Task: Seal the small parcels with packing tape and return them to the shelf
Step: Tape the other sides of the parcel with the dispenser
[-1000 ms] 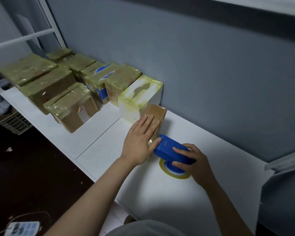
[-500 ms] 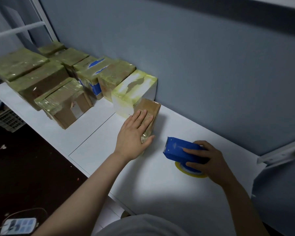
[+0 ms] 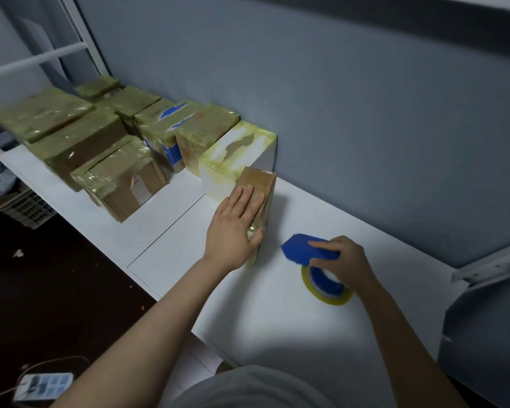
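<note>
Left hand [image 3: 233, 231]: fingers [image 3: 249, 198] straight and together, laid flat on the top face of the small brown parcel [image 3: 264, 184], thumb against its near right edge. Right hand [image 3: 346, 262]: fingers [image 3: 326, 245] curled over the blue tape dispenser [image 3: 302, 250], gripping it. The yellowish tape roll [image 3: 329, 294] sits below the hand, low over the white bench [image 3: 277, 334]; contact not confirmed. The dispenser is near the parcel at its 4 o'clock, apart from it, front end pointing to 10 o'clock. Parcel markings: two small printed symbols, unreadable. The parcel's long axis runs 6 to 12 o'clock. Its far end is close against a white taped parcel [image 3: 239, 148] at 11 o'clock. Further taped parcels [image 3: 115, 178] stand in rows toward 10 o'clock.
</note>
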